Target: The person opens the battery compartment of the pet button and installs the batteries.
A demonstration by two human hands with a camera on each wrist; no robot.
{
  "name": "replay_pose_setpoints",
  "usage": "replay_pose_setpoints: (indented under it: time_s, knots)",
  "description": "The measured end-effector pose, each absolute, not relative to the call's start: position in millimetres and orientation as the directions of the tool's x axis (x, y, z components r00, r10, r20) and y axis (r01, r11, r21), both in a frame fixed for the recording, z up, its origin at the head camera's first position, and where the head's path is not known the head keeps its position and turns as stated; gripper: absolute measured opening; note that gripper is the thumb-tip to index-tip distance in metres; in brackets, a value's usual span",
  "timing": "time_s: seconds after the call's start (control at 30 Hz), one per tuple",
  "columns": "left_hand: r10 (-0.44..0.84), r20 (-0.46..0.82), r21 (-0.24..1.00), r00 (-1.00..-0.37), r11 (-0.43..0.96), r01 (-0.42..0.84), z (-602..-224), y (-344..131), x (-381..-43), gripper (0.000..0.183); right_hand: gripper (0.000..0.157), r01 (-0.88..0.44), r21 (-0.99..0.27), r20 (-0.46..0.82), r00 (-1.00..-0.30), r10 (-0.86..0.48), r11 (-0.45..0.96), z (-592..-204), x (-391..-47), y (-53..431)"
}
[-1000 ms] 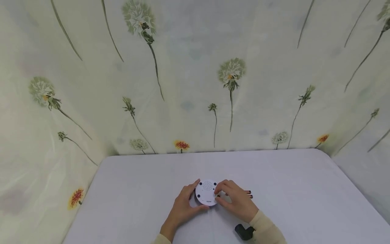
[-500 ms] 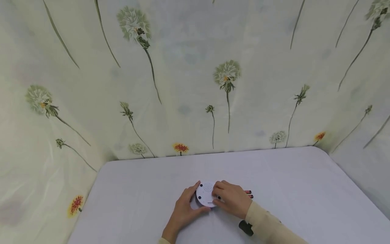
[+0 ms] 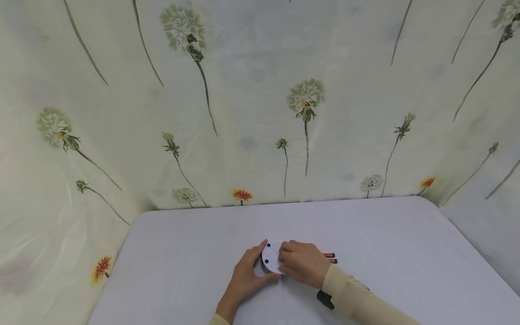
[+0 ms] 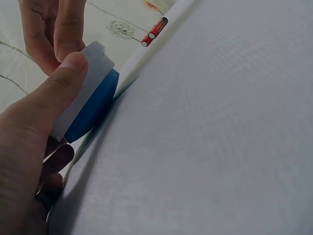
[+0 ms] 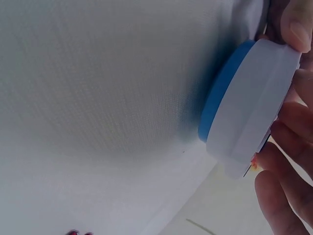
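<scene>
In the head view, the left hand (image 3: 247, 272) is gripping one round white device (image 3: 270, 256), which is sitting on the counter (image 3: 195, 257); the right hand (image 3: 304, 263) is bending its fingers over the device's face, and whether it is pinching anything I cannot tell. Two red batteries (image 3: 330, 255) and one partly hidden dark object (image 3: 324, 299) are lying nearby. In the left wrist view, both batteries are showing. In the right wrist view, fingers are crowding the face: probably handling something there, the next move calling for a steady left hold.
</scene>
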State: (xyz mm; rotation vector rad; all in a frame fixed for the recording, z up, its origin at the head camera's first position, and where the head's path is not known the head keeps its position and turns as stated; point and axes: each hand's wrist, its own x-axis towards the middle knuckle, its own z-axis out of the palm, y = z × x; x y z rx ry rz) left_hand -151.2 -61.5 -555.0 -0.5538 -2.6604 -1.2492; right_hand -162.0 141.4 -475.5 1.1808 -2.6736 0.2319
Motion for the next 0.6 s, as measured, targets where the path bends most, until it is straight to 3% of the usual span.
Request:
replay_pose_setpoints:
  time_s: [0.3, 0.6]
  knots:
    - [0.264, 0.276, 0.721, -0.924, 0.579, 0.38, -556.2, -62.0, -152.9, 0.092, 0.011, -0.77, 0.008, 0.257, -0.615, -0.745, 0.638, -472.6, -164.8, 137.3]
    - [0.271, 0.26, 0.726, -0.927, 0.578, 0.373, -554.4, -61.0, -151.7, 0.093, 0.011, -0.759, 0.009, 0.221, -0.634, -0.741, 0.652, -472.0, -164.0, 136.9]
